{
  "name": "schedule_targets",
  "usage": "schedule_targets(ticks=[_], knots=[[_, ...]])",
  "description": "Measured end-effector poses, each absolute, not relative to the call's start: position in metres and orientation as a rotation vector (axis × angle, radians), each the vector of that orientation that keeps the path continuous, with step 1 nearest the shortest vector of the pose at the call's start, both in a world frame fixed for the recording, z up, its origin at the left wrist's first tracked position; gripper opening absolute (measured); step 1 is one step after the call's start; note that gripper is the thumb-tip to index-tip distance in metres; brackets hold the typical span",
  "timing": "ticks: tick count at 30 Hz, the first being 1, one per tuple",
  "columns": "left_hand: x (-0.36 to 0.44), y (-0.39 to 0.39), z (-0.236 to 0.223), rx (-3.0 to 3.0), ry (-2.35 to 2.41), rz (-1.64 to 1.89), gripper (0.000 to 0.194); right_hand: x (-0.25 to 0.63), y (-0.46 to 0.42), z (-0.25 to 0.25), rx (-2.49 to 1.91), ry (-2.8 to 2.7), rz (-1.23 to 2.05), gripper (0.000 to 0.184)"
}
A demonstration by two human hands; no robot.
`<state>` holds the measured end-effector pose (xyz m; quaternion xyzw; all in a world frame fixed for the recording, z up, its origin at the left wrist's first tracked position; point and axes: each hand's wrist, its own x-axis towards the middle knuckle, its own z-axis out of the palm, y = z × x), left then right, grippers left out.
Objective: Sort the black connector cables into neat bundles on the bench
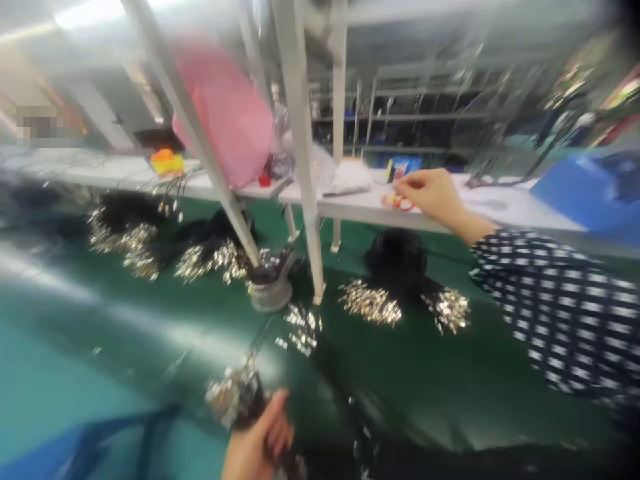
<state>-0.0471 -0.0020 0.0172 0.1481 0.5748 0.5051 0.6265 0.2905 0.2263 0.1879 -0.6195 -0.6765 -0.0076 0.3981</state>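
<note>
The picture is blurred by motion. My left hand (260,440) at the bottom edge is closed round a bundle of black cables with shiny metal ends (235,395), held above the green belt (150,333). My right hand (433,193), in a dark sleeve with white checks, reaches out to the white shelf (500,207) above the belt. Its fingers are pinched over a small red and white item (397,201) lying there; whether it grips the item I cannot make out.
Several more black cable bundles with metal ends (400,280) lie on the belt. A white frame post (305,153) and a slanted brace (200,140) stand between them. A round grey object (270,290), a pink bag (227,113) and a blue bin (590,193) are nearby.
</note>
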Motion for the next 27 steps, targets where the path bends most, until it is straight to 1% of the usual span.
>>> schedule_targets(ticks=[2,5,8,11,14,17,22,27], knots=[[-0.046,-0.003,0.017,0.333,1.239,1.181,0.037,0.259,0.193,0.159,-1.32,-1.81,0.368,0.025],[-0.044,-0.002,0.019,0.322,1.196,1.186,0.037,0.208,0.125,0.109,-1.132,-1.975,0.928,0.025],[-0.042,-0.003,0.022,0.311,1.182,1.183,0.034,0.173,0.065,0.062,-1.084,-2.043,1.287,0.024],[-0.041,-0.005,0.023,0.31,1.166,1.191,0.032,0.159,0.031,0.025,-1.089,-2.041,1.508,0.029],[-0.042,-0.008,0.02,0.324,1.149,1.212,0.033,0.155,0.017,0.005,-1.172,-1.881,1.573,0.039],[-0.044,-0.01,0.017,0.35,1.136,1.205,0.034,0.152,0.01,-0.001,-1.202,-1.729,1.558,0.038],[-0.045,-0.011,0.015,0.37,1.087,1.199,0.029,0.147,0.005,-0.001,-1.171,-1.686,1.523,0.036],[-0.04,-0.008,0.018,0.342,1.093,1.173,0.036,0.121,-0.001,0.0,-1.188,-1.635,1.501,0.033]])
